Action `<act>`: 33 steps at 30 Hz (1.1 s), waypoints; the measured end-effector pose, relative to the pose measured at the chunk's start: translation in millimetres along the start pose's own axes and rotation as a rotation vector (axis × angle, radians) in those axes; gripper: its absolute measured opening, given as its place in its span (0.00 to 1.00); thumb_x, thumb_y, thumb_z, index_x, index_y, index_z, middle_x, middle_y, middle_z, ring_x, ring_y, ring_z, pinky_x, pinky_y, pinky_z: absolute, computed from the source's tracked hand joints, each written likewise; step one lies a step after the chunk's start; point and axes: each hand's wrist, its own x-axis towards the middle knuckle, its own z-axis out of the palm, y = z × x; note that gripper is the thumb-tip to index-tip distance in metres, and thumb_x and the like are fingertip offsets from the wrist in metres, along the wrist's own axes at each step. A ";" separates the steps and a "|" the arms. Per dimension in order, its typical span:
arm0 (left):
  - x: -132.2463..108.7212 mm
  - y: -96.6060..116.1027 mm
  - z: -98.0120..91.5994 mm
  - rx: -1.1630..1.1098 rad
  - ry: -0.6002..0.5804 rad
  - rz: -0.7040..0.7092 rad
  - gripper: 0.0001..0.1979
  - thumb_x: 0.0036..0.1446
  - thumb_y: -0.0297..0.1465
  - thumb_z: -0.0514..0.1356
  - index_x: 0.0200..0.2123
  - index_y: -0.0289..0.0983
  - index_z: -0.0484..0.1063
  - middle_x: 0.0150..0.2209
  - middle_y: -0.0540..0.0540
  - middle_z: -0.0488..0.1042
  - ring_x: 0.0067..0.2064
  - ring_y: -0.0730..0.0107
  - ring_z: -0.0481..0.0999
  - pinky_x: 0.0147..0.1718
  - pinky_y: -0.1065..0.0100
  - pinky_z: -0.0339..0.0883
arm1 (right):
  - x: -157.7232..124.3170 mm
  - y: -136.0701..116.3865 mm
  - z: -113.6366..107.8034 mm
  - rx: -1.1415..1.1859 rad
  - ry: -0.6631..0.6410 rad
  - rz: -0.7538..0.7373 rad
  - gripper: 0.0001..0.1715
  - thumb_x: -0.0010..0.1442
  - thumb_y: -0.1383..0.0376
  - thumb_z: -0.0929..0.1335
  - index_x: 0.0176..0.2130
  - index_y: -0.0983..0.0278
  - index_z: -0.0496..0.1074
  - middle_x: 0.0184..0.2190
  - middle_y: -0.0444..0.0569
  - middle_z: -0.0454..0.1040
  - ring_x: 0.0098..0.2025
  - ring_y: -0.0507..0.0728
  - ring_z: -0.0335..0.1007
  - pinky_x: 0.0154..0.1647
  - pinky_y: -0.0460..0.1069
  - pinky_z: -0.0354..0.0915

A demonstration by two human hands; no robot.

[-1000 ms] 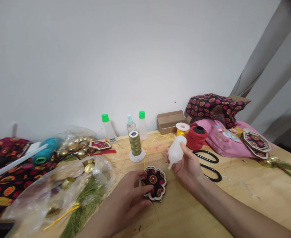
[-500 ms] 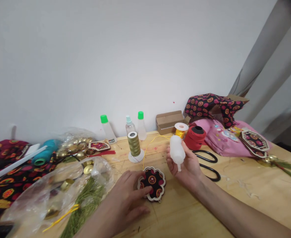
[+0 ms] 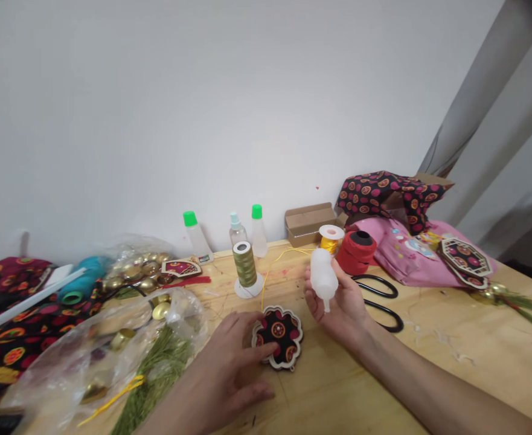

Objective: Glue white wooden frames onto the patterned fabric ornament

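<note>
A flower-shaped piece [image 3: 284, 331] with a pale scalloped rim and dark patterned fabric lies on the wooden table. My left hand [image 3: 241, 356] rests at its left side, fingers spread, the index fingertip touching the fabric. Right of the piece, my right hand [image 3: 338, 302] is wrapped round a translucent white squeeze bottle [image 3: 323, 275], whose narrow nozzle points down above the table. A yellow cord [image 3: 270, 269] runs from behind the piece towards a yellow spool [image 3: 330, 238].
Behind stand an olive thread cone [image 3: 246, 266], green-capped bottles [image 3: 259, 235] and red thread [image 3: 355, 254]. Black scissor handles [image 3: 386, 315] lie beside my right wrist. Plastic bags [image 3: 80, 362], brass bells and green tassels [image 3: 157, 374] cover the left; a pink bag [image 3: 397, 260] lies right.
</note>
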 end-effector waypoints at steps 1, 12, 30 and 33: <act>0.3 0.7 -0.1 0.003 0.004 -0.001 0.22 0.53 0.42 0.57 0.53 0.53 0.62 0.58 0.44 0.57 0.56 0.52 0.59 0.50 0.48 0.60 | -0.1 0.0 0.1 -0.002 -0.001 -0.001 0.15 0.59 0.59 0.63 0.33 0.70 0.69 0.23 0.49 0.77 0.22 0.52 0.73 0.23 0.44 0.71; -3.5 -0.5 -11.0 0.021 0.537 0.010 0.11 0.54 0.32 0.58 0.42 0.42 0.70 0.43 0.45 0.71 0.45 0.63 0.69 0.42 0.63 0.65 | 2.8 -1.8 -6.1 0.054 -0.071 0.017 0.17 0.57 0.57 0.65 0.33 0.71 0.70 0.24 0.50 0.77 0.23 0.52 0.74 0.25 0.44 0.71; 15.3 28.1 2.5 -0.301 0.560 -0.161 0.26 0.44 0.40 0.65 0.47 0.41 0.68 0.43 0.42 0.73 0.44 0.60 0.72 0.42 0.61 0.68 | -9.0 34.6 1.0 -0.088 -0.314 0.042 0.18 0.43 0.68 0.75 0.35 0.73 0.72 0.32 0.55 0.78 0.32 0.55 0.76 0.33 0.45 0.71; 15.9 33.1 0.7 -0.401 0.690 -0.228 0.06 0.49 0.35 0.62 0.30 0.41 0.76 0.29 0.48 0.77 0.33 0.66 0.75 0.33 0.68 0.69 | -11.9 35.1 4.2 -0.093 -0.337 0.018 0.17 0.42 0.70 0.76 0.33 0.73 0.72 0.28 0.53 0.79 0.29 0.55 0.76 0.29 0.45 0.72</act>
